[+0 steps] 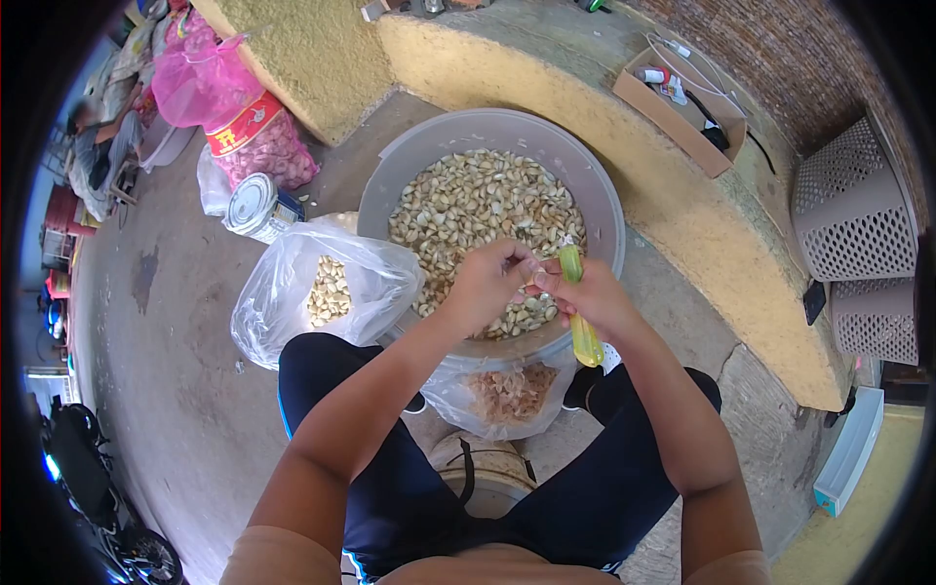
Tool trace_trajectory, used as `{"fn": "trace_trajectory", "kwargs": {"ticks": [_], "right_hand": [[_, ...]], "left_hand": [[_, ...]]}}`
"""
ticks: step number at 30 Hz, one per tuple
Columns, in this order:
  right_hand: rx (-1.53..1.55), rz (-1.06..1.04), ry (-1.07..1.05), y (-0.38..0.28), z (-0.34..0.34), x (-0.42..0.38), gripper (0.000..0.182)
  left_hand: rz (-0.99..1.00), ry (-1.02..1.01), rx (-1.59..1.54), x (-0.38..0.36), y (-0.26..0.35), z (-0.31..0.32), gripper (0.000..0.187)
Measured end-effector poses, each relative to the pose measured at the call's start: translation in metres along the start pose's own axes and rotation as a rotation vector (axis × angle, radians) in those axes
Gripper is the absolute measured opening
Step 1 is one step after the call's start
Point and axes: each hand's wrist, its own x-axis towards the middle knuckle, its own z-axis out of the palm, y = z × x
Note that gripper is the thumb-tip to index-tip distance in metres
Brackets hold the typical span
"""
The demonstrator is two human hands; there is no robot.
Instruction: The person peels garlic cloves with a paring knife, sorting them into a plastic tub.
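Over a wide grey tub (385, 161) filled with garlic cloves (478, 200), my two hands meet at the fingertips. My left hand (490, 280) pinches what looks like a single garlic clove, mostly covered by the fingers. My right hand (595, 297) is closed around a small knife with a yellow-green handle (586, 341); its blade is hard to make out. The right fingertips touch the clove too. Left of the tub, an open clear plastic bag (268, 297) contains pale peeled cloves (329, 292). Below the tub, another plastic bag (444, 395) contains brownish skins (512, 393).
A paint can (255, 203) and pink mesh sacks of garlic (268, 151) stand at the upper left. A curved yellow ledge (673, 229) runs behind the tub, bearing a cardboard box (673, 122). Perforated baskets (848, 229) are at right, a motorcycle (97, 478) and a seated person (102, 141) at left.
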Motion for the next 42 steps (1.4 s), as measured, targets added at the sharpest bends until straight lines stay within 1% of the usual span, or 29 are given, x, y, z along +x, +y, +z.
{"fn": "trace_trajectory", "kwargs": {"ticks": [3, 6, 9, 12, 15, 18, 21, 24, 27, 30, 33, 39, 42], "right_hand": [[0.155, 0.052, -0.025, -0.002, 0.001, -0.002, 0.025], [0.169, 0.093, -0.027, 0.004, 0.000, 0.002, 0.027], [0.243, 0.081, -0.048, 0.003, 0.000, 0.001, 0.028], [0.270, 0.056, -0.077, 0.001, -0.001, 0.001, 0.031], [0.255, 0.033, -0.098, -0.003, -0.001, -0.001, 0.032], [0.264, 0.011, -0.093, -0.006, 0.000, -0.001, 0.032], [0.303, 0.000, -0.101, -0.006, -0.001, -0.001, 0.033], [0.362, -0.003, -0.139, -0.002, -0.006, 0.001, 0.035], [0.399, 0.013, -0.137, -0.008, -0.005, -0.002, 0.033], [0.354, 0.019, -0.143, -0.006, -0.007, -0.002, 0.031], [0.334, 0.035, -0.155, -0.007, -0.007, -0.003, 0.029], [0.310, 0.054, -0.202, -0.006, -0.010, -0.001, 0.032], [0.309, 0.060, -0.194, -0.002, -0.011, 0.000, 0.032]], "left_hand": [[0.111, -0.009, 0.244, -0.002, 0.002, 0.000, 0.010], [0.138, -0.007, 0.195, -0.001, -0.005, 0.002, 0.009], [0.066, -0.004, 0.137, 0.000, -0.005, 0.003, 0.008], [0.081, 0.059, 0.149, 0.001, -0.007, 0.003, 0.009], [0.000, 0.119, 0.138, 0.002, 0.000, -0.002, 0.010], [-0.049, 0.131, 0.114, 0.002, 0.007, -0.004, 0.012], [-0.042, 0.155, -0.005, 0.006, -0.004, -0.006, 0.013], [-0.052, 0.134, -0.084, 0.006, -0.005, -0.007, 0.011], [0.318, 0.108, 0.188, -0.001, 0.004, -0.004, 0.014], [0.580, 0.032, 0.438, -0.007, 0.024, -0.004, 0.025], [0.554, -0.019, 0.361, -0.006, 0.024, -0.006, 0.020], [0.493, -0.064, 0.319, -0.006, 0.018, -0.012, 0.017], [0.547, -0.066, 0.294, -0.004, 0.015, -0.013, 0.013]]}}
